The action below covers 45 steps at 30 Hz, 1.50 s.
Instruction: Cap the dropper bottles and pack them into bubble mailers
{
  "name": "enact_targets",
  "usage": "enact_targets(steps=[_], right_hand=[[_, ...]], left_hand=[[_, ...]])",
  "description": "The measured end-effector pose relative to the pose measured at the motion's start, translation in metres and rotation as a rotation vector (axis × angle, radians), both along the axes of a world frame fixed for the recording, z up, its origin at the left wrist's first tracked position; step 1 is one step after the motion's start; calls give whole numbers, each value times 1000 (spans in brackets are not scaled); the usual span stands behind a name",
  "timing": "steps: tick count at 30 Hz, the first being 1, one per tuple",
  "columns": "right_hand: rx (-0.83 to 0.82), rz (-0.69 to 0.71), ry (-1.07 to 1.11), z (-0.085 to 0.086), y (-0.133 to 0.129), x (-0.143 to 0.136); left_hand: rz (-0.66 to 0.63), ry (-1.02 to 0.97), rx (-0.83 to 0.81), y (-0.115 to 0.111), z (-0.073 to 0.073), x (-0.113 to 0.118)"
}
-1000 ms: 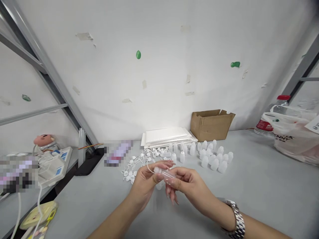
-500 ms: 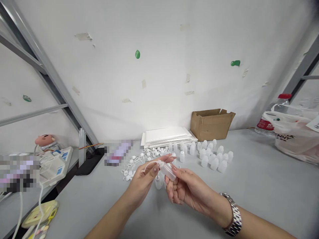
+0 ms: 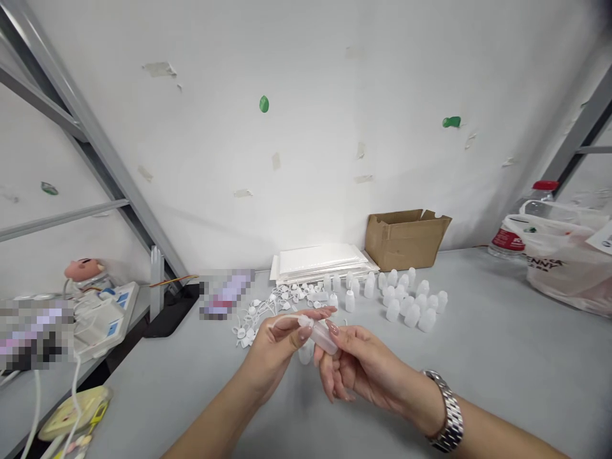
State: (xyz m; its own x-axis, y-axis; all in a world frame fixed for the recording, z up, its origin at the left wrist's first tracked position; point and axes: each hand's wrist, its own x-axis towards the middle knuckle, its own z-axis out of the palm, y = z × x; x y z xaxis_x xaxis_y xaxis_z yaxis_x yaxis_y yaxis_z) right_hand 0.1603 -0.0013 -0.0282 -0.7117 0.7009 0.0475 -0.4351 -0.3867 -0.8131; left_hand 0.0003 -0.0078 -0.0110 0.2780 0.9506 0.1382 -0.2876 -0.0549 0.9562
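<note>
Head view, clock centred on the held bottle: both hands meet above the grey table (image 3: 502,357).
Step in hand: by my judgement, the stopper end is being worked at the neck of a small, translucent white plastic bottle (image 3: 322,338); whether it is fully seated I cannot tell.
Next move: any further press or turn would call for a steady body and firm thumb at the neck.
Held bottle: tilted between the hands, neck towards 10 o'clock, base towards 4.
Left hand (image 3: 273,352): at 8 o'clock, thumb against the neck, fingers stretched nearly straight; a thin white cord (image 3: 283,317) runs over it.
Right hand (image 3: 363,363): at 4 o'clock, thumb and fingers closed on the body, other fingers loosely bent.
White corded caps (image 3: 253,305): 10 o'clock.
Frosted upright bottles (image 3: 410,315): 2 o'clock.
Open brown cardboard box (image 3: 406,245): 1 o'clock.
</note>
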Motion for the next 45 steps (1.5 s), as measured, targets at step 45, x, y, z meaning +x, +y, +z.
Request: enact_targets(steps=[45], right_hand=[[130,-432,-122,11,13,18]], left_hand=[[600,1046,87,49,4,-74]])
